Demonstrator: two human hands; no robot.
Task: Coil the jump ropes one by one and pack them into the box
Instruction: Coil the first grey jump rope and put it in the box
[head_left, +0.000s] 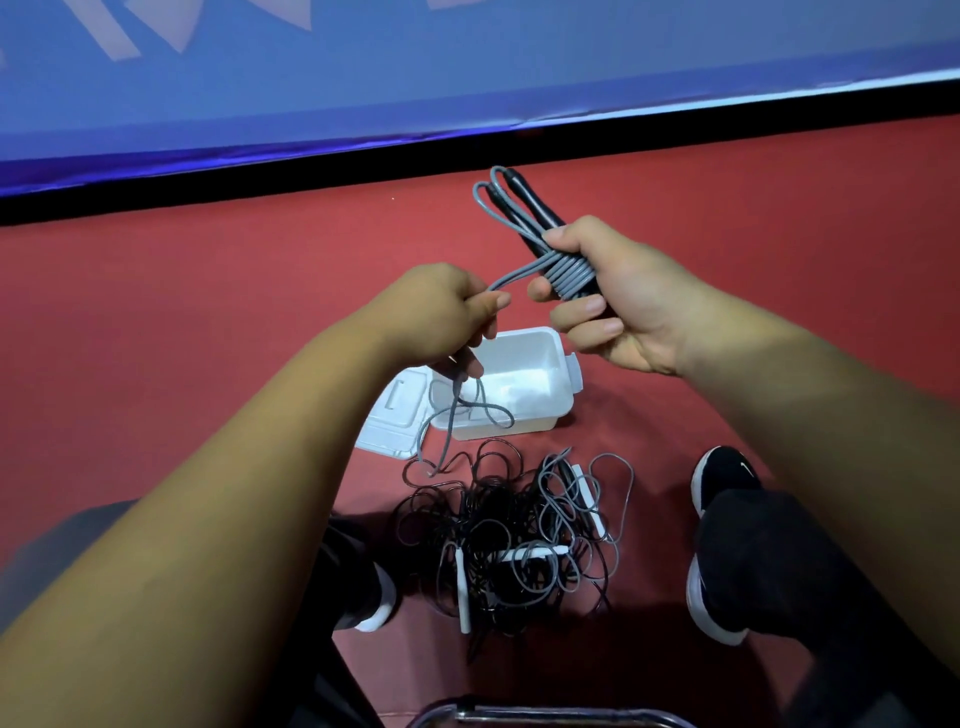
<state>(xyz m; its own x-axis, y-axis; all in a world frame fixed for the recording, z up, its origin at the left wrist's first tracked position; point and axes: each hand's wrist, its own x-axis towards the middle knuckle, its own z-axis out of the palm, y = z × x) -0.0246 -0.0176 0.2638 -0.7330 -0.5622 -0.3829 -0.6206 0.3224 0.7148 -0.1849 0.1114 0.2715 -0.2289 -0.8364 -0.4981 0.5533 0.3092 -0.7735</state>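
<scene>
While the right hand (613, 296) clenches its fingers (587, 312) round two black handles (535, 223), one grey jump rope (569, 275) sits wound in about six tight turns round them, with two short loops sticking out past the handle tips. The left hand (441, 317) pinches the free run of that same rope between thumb and fingers (498, 300), and the slack hangs down from it in a loose loop towards the red floor (727, 260).

One white box (498, 423) stands open on the floor below the hands, showing its white inside. The hanging loop crosses in front of it, and I cannot tell whether it reaches in. One white lid (395, 410) lies flat against its left side.

Nearer the person, one tangled pile of jump ropes (498, 525), black and grey, lies between two black shoes; three white handles (462, 587) show in it.
</scene>
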